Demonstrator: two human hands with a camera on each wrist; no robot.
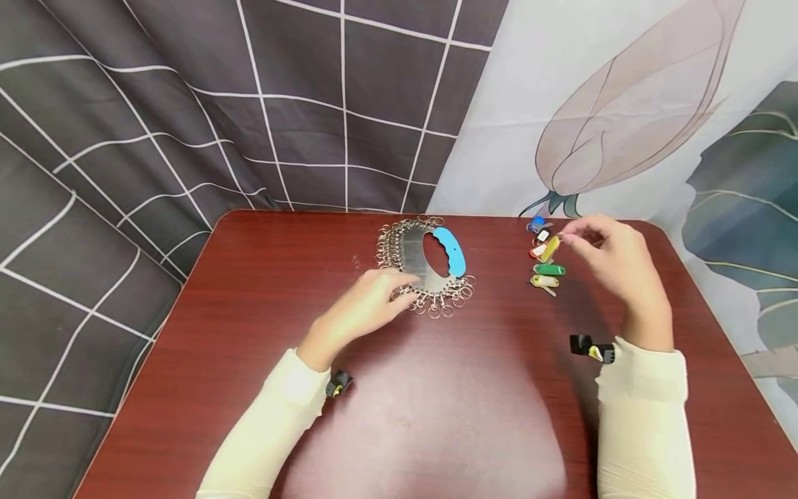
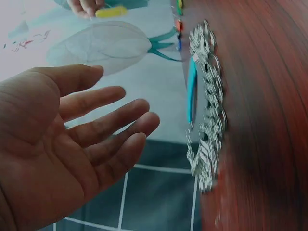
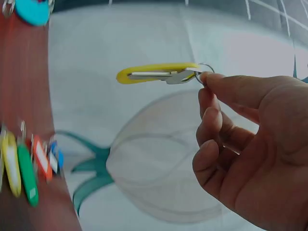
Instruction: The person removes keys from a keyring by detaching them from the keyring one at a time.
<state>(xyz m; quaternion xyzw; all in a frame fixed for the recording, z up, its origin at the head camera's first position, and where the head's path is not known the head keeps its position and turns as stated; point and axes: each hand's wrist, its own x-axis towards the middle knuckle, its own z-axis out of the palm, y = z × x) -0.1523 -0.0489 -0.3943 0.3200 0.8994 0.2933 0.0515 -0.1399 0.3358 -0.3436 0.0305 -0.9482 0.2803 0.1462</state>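
Between thumb and forefinger, my right hand (image 1: 614, 260) pinches the ring of a yellow key tag (image 3: 161, 66). A silver key (image 3: 182, 76) hangs on the same ring, lying along the tag, which is held above the table. My left hand (image 1: 368, 305), its fingers loosely spread, is over the near left edge of a metal key holder plate (image 1: 413, 253). In the left wrist view that palm (image 2: 53, 144) holds nothing and is apart from the plate. The plate has a light-blue grip (image 1: 454, 255) and many clasps with rings (image 1: 441, 306) round its edge.
Below the right hand lie several tagged keys: a green tag (image 1: 550, 269), a yellow tag (image 1: 545, 281), a red tag (image 1: 537, 251), a black tag (image 1: 544, 235) and a blue tag (image 1: 536, 223). The reddish-brown table (image 1: 249, 312) meets a grid-patterned curtain (image 1: 299, 132) behind.
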